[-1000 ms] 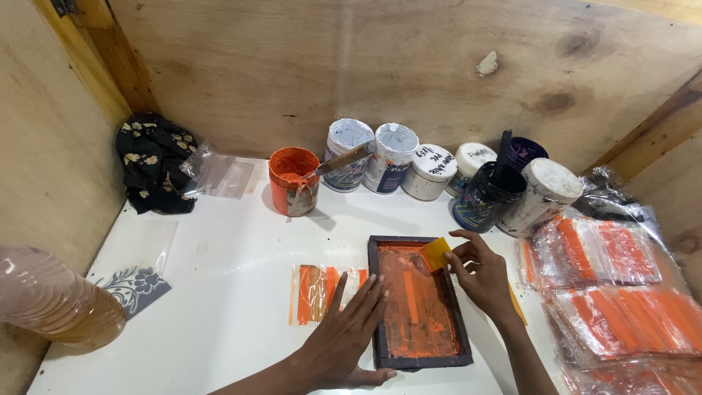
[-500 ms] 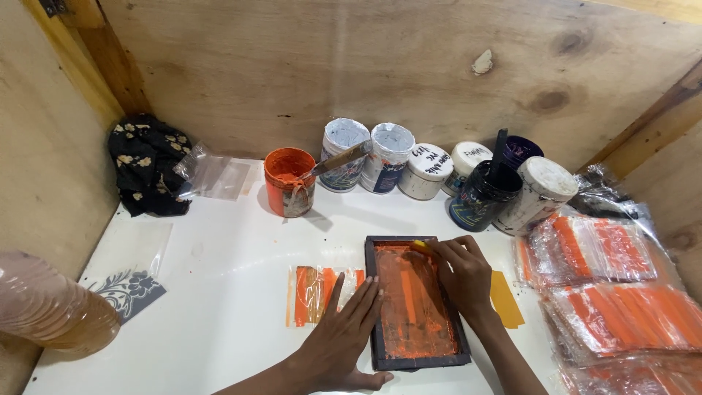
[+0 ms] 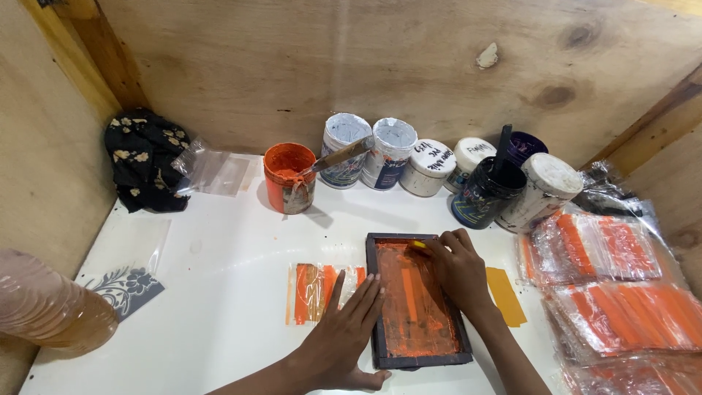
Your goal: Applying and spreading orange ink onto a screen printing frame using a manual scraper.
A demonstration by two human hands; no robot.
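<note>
Surface: white table (image 3: 219,292) boxed in by plywood walls (image 3: 292,66).
Frame: dark rectangular screen frame (image 3: 417,300) smeared orange, lying flat mid-table, long axis running away from the person, far end tipped slightly left.
Left hand (image 3: 347,333): flat, fingers spread, pressing the frame's left edge, gripping nothing.
Right hand (image 3: 457,267): curled on a yellow squeegee (image 3: 418,244) at the frame's far end.
Behind: orange paint pot (image 3: 289,175), row of jars (image 3: 409,164).
Right: bagged orange pieces (image 3: 614,292).
</note>
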